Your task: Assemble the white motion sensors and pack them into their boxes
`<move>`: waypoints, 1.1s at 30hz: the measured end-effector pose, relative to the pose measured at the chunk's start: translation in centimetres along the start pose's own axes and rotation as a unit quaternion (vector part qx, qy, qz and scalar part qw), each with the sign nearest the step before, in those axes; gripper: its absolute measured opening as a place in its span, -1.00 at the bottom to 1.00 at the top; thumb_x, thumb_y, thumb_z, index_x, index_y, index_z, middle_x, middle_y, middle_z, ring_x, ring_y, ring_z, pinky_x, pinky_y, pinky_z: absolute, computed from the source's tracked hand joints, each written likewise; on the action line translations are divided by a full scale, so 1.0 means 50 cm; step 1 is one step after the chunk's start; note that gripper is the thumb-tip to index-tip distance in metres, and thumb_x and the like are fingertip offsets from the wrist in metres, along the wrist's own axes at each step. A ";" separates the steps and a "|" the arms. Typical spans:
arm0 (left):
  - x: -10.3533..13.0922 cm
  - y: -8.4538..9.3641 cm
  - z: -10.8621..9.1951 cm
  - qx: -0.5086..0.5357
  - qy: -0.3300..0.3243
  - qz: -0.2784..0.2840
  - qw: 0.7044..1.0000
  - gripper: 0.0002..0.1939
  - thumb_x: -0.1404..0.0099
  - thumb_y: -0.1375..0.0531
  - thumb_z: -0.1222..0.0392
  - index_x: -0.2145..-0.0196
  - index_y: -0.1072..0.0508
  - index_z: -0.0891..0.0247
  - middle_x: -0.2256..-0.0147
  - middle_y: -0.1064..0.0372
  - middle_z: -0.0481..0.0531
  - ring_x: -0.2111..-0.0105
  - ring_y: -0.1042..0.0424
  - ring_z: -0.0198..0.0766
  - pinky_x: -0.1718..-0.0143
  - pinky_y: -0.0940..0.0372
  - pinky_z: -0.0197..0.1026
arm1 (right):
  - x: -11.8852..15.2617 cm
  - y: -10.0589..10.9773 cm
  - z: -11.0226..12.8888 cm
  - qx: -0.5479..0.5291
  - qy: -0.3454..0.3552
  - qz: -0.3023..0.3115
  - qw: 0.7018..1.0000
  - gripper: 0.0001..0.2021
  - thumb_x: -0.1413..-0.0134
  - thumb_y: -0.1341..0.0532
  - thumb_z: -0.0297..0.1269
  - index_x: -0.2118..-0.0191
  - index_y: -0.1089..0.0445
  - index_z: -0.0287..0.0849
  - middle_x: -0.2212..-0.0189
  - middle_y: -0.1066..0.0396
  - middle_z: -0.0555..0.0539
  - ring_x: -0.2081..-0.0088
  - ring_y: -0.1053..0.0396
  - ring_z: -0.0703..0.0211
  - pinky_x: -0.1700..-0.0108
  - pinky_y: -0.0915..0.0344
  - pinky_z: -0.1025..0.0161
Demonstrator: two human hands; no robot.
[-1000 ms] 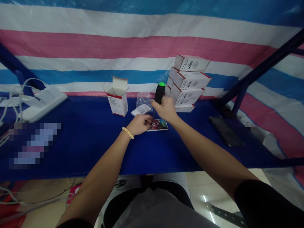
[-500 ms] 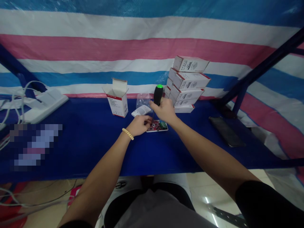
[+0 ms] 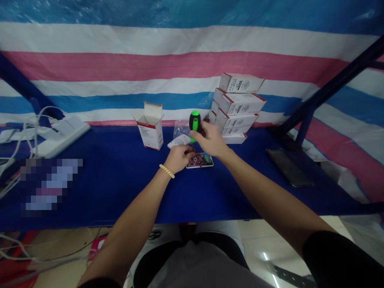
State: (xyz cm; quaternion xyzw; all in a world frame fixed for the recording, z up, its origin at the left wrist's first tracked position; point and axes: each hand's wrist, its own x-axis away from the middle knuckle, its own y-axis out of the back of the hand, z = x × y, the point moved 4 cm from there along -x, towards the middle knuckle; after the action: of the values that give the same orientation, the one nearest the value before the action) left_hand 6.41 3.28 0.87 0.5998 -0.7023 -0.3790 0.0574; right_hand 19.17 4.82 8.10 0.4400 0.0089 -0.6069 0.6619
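My right hand (image 3: 212,140) grips a screwdriver (image 3: 195,122) by its black and green handle, held above a small device. That device is a white shallow case with a red circuit board (image 3: 196,161) and a green part at its right end, lying on the blue table. My left hand (image 3: 179,157), with a beaded bracelet on the wrist, has its fingertips pinched together at the board's left end; what they hold is hidden. Just behind it lies a white plastic cover (image 3: 179,141). The screwdriver's tip cannot be made out.
An opened detector box (image 3: 151,134) stands behind, left of a clear plastic bag (image 3: 181,127). Several white boxes (image 3: 240,105) are stacked at the back right. A dark phone (image 3: 288,167) lies at right, a power strip (image 3: 64,134) with cables at left on the blue table (image 3: 120,188).
The screwdriver has tilted, its handle swinging left and its green side now showing. Its shaft no longer shows over the board. My left hand stays at the board's left end.
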 end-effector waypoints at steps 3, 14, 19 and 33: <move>-0.001 -0.002 -0.004 0.011 -0.019 0.025 0.999 -0.91 -0.21 -0.21 0.39 0.39 -0.52 0.30 0.37 -0.51 0.00 0.36 -0.44 -0.26 0.24 -0.30 -0.21 | -0.007 0.015 0.005 -0.063 0.050 -0.002 0.997 -0.69 -0.04 -0.21 -0.06 0.18 -0.32 -0.16 0.39 -0.40 -0.01 0.40 -0.31 0.23 0.31 -0.28 0.21; 0.000 -0.013 0.005 0.068 -0.046 0.100 0.992 -0.81 -0.23 -0.05 0.45 0.35 -0.45 0.32 0.31 -0.47 0.02 0.29 -0.43 -0.28 0.21 -0.30 -0.22 | -0.025 0.056 0.046 -0.147 0.122 0.058 0.980 -0.60 -0.10 -0.22 -0.05 -0.01 -0.36 -0.13 0.13 -0.46 -0.11 0.15 -0.42 0.16 0.11 -0.39 0.15; 0.002 -0.003 -0.004 0.113 -0.017 0.037 0.993 -0.85 -0.22 -0.24 0.22 0.25 -0.48 0.32 0.33 -0.50 0.01 0.34 -0.42 -0.28 0.26 -0.31 -0.22 | -0.027 0.067 0.041 -0.094 0.100 0.015 0.990 -0.57 0.05 -0.33 0.00 0.11 -0.40 -0.16 0.30 -0.44 -0.03 0.31 -0.37 0.23 0.21 -0.35 0.21; 0.000 -0.002 -0.006 0.070 -0.021 0.001 0.997 -0.88 -0.25 -0.16 0.34 0.36 -0.51 0.29 0.33 -0.53 0.00 0.30 -0.47 -0.25 0.21 -0.33 -0.19 | -0.016 0.080 0.065 0.055 0.138 -0.041 0.988 -0.66 -0.16 -0.13 0.05 0.26 -0.38 -0.16 0.36 -0.42 -0.07 0.27 -0.36 0.15 0.17 -0.29 0.17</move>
State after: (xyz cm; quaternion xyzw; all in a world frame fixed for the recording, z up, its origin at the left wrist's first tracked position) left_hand 6.64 3.16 1.03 0.5936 -0.7287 -0.3415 0.0009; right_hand 20.49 3.04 12.81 0.5545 0.0853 -0.5665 0.6036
